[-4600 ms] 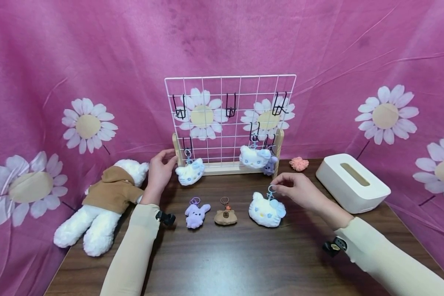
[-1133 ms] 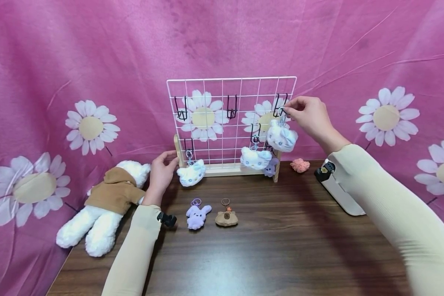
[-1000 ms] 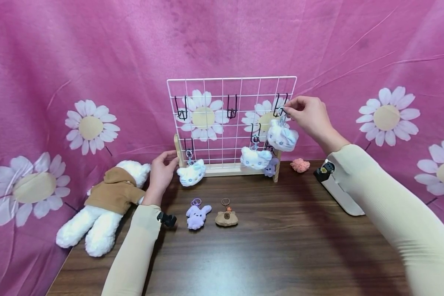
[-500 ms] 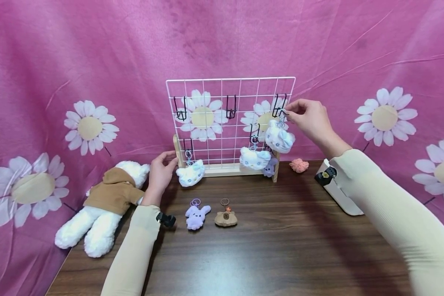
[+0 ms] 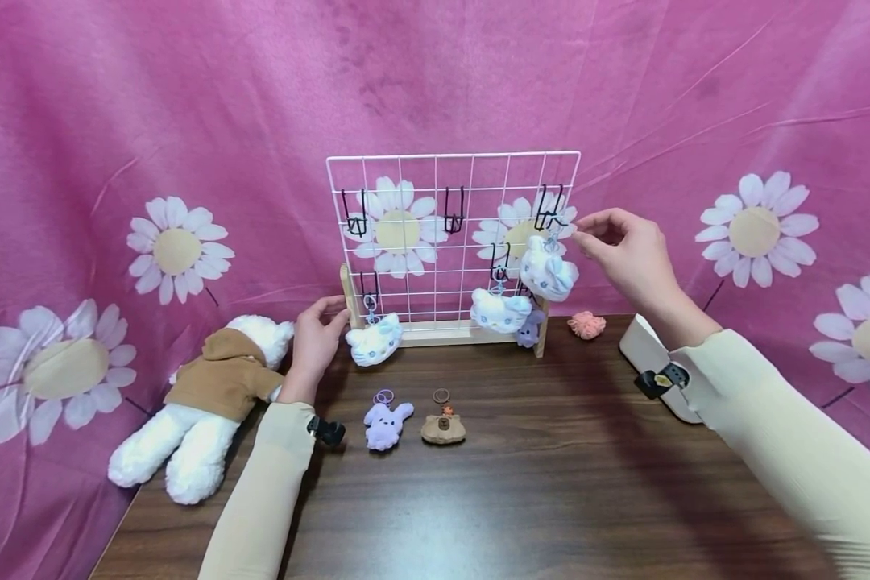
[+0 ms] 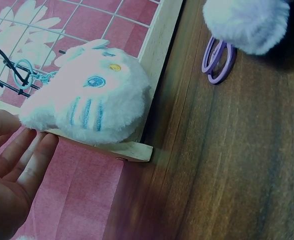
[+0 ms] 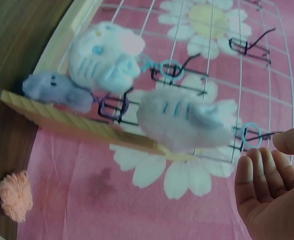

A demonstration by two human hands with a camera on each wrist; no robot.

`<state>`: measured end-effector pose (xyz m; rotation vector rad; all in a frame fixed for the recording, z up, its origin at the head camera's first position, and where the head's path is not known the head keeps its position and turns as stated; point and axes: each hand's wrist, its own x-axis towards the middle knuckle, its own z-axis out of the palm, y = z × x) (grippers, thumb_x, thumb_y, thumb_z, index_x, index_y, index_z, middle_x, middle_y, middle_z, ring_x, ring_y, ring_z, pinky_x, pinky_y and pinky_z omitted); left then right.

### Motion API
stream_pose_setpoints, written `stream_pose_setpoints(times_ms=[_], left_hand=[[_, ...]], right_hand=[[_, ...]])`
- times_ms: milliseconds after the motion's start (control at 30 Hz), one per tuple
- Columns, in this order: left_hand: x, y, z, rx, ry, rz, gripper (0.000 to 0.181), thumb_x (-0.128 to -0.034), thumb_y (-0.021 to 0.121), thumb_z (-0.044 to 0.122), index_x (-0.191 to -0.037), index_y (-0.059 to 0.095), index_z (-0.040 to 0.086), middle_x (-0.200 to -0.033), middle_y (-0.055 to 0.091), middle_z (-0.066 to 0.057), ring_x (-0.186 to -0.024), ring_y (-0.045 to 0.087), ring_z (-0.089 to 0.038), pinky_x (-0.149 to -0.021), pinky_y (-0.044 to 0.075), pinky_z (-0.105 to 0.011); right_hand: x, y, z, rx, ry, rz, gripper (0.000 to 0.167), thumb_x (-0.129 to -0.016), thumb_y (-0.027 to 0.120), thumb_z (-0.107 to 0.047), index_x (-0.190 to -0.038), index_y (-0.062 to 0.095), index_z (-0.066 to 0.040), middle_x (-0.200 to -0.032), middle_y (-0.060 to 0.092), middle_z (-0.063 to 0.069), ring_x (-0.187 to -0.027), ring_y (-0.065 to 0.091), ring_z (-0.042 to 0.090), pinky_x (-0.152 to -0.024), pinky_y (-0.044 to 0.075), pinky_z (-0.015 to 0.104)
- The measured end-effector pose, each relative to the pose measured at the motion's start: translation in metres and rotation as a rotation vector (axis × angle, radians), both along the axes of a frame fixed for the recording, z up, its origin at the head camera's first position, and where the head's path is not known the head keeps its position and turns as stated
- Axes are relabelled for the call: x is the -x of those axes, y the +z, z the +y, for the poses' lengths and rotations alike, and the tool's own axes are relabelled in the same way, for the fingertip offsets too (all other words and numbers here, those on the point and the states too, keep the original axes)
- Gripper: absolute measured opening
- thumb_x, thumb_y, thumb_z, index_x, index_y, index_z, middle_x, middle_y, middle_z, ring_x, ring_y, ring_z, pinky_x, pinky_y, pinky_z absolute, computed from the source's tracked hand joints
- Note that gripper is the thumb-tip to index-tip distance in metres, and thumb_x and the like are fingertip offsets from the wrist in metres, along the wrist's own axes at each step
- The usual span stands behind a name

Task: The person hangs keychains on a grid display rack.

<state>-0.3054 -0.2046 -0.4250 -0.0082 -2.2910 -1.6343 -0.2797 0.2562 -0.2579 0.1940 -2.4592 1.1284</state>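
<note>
We see the left hand (image 5: 317, 334) pinching the wooden post (image 5: 347, 283). Right hand (image 5: 634, 251), fingers loosely parted, holds nothing beside the topmost hooked white plush (image 5: 546, 269).

A dark wood-grain tabletop (image 5: 522, 483) here, wire rack (image 5: 438, 333) standing at the back; purple keychain (image 5: 384, 427) and brown keychain (image 5: 443, 430) side by side in front, white plush toy (image 5: 225, 379) sprawling left, coral pompom (image 5: 587, 325) and pale box (image 5: 641, 345) to the right.

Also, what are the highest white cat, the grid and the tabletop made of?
Highest white cat: fluffy plush fabric, probably synthetic; fuzzy outline.
Grid: probably coated metal; thin, smooth white wires.
Tabletop: wood or laminate imitating it, slightly glossy; dark grain, bright reflection.
</note>
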Motion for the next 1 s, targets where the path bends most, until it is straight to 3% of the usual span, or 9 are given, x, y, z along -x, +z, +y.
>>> stream_pose_setpoints(times_ms=[333,467,700,1000], left_hand=[[0.0,0.001,0.0,-0.014,-0.008,-0.003,0.033,-0.1124,0.068,0.01,-0.143,0.072,-0.002,-0.138,0.076,-0.026,-0.121,0.073,-0.034,-0.081,0.062,-0.007],[0.0,0.0,0.0,-0.014,-0.005,0.001,0.033,-0.1123,0.068,0.009,-0.142,0.072,-0.002,-0.137,0.076,-0.027,-0.12,0.073,-0.034,-0.081,0.062,-0.007],[-0.001,0.0,0.0,-0.01,-0.007,-0.008,0.033,-0.1124,0.067,0.009,-0.143,0.071,-0.002,-0.138,0.076,-0.026,-0.121,0.073,-0.034,-0.081,0.062,-0.007],[0.0,0.0,0.0,-0.009,-0.006,-0.015,0.033,-0.1123,0.067,0.008,-0.143,0.071,-0.002,-0.139,0.076,-0.026,-0.12,0.074,-0.034,-0.081,0.063,-0.008]], right_hand=[[-0.026,-0.019,-0.019,0.027,0.087,0.008,0.029,-0.106,0.081,-0.026,-0.125,0.08,-0.005,-0.086,0.069,-0.032,-0.08,0.063,-0.003,-0.068,0.052,0.01],[-0.033,-0.03,-0.029,0.018,0.122,-0.015,0.026,-0.105,0.081,-0.026,-0.122,0.081,-0.006,-0.089,0.072,-0.022,-0.079,0.064,-0.001,-0.068,0.055,0.011],[-0.034,-0.06,-0.048,-0.016,0.182,-0.08,0.024,-0.106,0.081,-0.025,-0.122,0.082,-0.008,-0.1,0.081,0.009,-0.08,0.064,0.003,-0.067,0.054,0.014],[-0.034,-0.094,-0.074,0.008,0.243,-0.194,0.028,-0.104,0.081,-0.021,-0.125,0.08,-0.002,-0.108,0.082,0.013,-0.088,0.065,0.01,-0.073,0.054,0.016]])
